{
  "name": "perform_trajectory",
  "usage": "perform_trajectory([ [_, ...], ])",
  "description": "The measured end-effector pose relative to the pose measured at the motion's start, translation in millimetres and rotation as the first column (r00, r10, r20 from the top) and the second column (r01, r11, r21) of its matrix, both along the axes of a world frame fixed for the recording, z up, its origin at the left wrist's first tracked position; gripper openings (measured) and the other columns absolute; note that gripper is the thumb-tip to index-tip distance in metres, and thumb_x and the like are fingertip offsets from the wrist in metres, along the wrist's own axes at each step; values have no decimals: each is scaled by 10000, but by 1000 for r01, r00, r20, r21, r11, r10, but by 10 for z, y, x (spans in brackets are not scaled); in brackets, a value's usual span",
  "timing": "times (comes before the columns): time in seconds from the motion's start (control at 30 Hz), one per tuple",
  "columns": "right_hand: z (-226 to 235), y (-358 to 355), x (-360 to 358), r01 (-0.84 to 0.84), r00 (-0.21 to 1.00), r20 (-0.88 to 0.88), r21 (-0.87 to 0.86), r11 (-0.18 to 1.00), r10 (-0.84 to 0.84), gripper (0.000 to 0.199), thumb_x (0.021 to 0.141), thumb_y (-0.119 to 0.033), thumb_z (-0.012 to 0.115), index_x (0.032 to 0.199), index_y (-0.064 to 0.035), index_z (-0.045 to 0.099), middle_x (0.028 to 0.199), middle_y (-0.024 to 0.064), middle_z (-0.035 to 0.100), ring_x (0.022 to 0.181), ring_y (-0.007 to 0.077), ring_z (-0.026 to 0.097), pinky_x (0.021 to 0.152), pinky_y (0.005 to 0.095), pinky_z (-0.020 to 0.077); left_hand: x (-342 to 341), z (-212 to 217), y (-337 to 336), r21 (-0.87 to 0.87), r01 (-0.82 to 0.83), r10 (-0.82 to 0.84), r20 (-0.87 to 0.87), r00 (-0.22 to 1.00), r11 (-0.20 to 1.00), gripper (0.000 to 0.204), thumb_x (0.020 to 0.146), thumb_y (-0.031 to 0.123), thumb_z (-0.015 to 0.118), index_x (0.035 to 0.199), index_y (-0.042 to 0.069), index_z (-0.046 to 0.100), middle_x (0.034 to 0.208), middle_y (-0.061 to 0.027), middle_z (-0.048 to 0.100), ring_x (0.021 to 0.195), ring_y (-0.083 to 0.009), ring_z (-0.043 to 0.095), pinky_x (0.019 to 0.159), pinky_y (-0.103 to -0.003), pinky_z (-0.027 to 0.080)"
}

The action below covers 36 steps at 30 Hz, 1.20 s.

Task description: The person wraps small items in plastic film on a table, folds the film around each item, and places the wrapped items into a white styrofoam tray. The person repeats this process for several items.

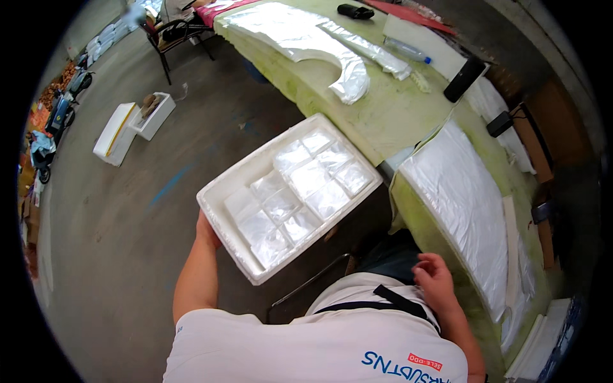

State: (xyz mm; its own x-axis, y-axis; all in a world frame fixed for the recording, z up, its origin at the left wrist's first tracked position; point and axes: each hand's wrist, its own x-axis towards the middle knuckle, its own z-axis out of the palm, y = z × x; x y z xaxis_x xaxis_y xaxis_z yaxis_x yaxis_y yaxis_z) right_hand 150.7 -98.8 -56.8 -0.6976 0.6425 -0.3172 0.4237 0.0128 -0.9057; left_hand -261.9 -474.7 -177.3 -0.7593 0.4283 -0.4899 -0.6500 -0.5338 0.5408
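Note:
A white foam box (230,246) is held out in front of me, tilted, with one corner close to the table's edge. Inside lie rows of clear, shiny plastic-looking packs (310,179). My left hand (207,228) grips the box by its left side; its fingers are partly hidden beneath the wall. Close to my waist, my right hand (435,277) is apart from the box, its fingers curled in and nothing visible in them. A black strap (399,300) crosses my white shirt near that hand.
A table with a yellow-green cover (408,108) bends around the front and right. On it lie silvery sheets (453,198), a plastic bottle (407,50) and a black cylinder (464,79). White foam boxes (118,135) stand on the floor at left; a chair (179,35) is behind.

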Motion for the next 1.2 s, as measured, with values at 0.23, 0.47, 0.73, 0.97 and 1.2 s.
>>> perform_trajectory([
  [0.23, 409, -356, -1288, -501, 865, 181, 287, 816, 468, 648, 879, -77, 704, 1479, -81, 459, 1061, 92, 610, 806, 162, 584, 783, 307, 526, -58, -384, -21, 223, 82, -76, -38, 996, 971, 633, 1008, 571, 438, 1371, 82, 612, 1352, -116, 651, 1228, -306, 617, 1084, -450, 483],
  [0.47, 124, -449, -1663, -580, 814, 258, 309, 754, 520, 709, 878, -134, 721, 1515, -87, 413, 1207, 150, 590, 852, 202, 587, 836, 342, 536, 89, -340, 152, 360, -20, 30, -22, 999, 933, 628, 1031, 557, 408, 1428, 94, 559, 1395, -101, 625, 1263, -300, 595, 1103, -443, 470],
  [0.73, -46, -499, -1638, -599, 800, 299, 373, 708, 519, 699, 868, -133, 725, 1502, -114, 433, 1231, 156, 591, 907, 267, 624, 867, 371, 540, 71, -695, 102, 373, -83, 70, 47, 996, 924, 623, 1043, 550, 390, 1462, 109, 528, 1426, -99, 600, 1296, -310, 566, 1133, -438, 439],
  [0.97, -13, -509, -1785, -696, 717, 353, 417, 585, 601, 638, 858, -132, 712, 1447, -90, 469, 1287, 200, 602, 1171, 385, 597, 1009, 425, 489, 71, -672, 126, 385, -71, 49, 67, 997, 920, 636, 1040, 570, 378, 1435, 104, 555, 1423, -111, 601, 1278, -320, 573, 1128, -445, 445],
  [1.2, -165, -444, -1742, -661, 749, 306, 396, 637, 587, 574, 848, -125, 724, 1380, -85, 512, 1233, 206, 636, 1158, 389, 604, 1006, 429, 492, -66, -615, 8, 332, -40, 11, 88, 996, 942, 525, 1030, 441, 521, 1422, 94, 568, 1374, -100, 635, 1233, -292, 608, 1068, -438, 494],
])
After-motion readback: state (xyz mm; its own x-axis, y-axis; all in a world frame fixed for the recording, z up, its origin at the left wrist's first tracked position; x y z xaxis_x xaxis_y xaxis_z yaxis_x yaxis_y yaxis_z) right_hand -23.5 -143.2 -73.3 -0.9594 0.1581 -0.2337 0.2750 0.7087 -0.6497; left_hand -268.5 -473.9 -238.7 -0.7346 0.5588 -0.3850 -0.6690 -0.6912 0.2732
